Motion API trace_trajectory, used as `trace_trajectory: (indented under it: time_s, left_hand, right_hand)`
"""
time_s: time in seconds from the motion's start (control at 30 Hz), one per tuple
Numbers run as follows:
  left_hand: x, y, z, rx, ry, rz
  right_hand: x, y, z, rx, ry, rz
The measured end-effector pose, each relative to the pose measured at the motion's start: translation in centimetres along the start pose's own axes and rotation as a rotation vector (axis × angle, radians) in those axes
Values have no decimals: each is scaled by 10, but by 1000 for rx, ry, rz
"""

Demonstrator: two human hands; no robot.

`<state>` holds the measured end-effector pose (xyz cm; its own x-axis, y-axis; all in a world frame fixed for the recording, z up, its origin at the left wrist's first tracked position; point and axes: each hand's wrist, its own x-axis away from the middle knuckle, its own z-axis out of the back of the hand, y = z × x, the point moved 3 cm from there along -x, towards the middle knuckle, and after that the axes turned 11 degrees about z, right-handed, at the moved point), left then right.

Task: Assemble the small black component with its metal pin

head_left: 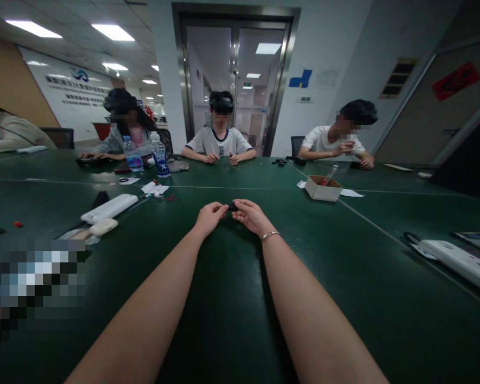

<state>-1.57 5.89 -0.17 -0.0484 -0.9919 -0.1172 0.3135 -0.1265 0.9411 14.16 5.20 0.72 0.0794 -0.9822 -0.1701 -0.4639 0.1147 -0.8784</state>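
Both my arms reach forward over a dark green table [240, 277]. Between my fingertips is a small black object [232, 207], too small and dark to name. My left hand [211, 217] pinches its left end between thumb and fingers. From the other side, my right hand [251, 214] closes on its right end, the fingers curled below. A silver bracelet [271, 234] circles my right wrist. The object is held just above the tabletop, and my fingers cover part of it.
A cardboard box [323, 189] stands ahead on the right. Two bottles, one of them blue-labelled [160, 156], stand ahead on the left. A white power strip [110, 208] lies left, another white strip [460, 261] right. Several people sit across the table, one person [221, 141] directly opposite.
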Motion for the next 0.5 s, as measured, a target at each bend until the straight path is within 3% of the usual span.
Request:
trace_trajectory:
  time_s: [0.17,0.33,0.5]
  left_hand:
    - [2,4,-1,62,37,-65]
    - [5,7,-3,99,20,41]
    - [4,8,-3,113,46,52]
  right_hand:
    - [-2,2,1,-7,4,-10]
    - [-1,2,0,2,-26,-20]
    - [0,2,0,6,-34,-25]
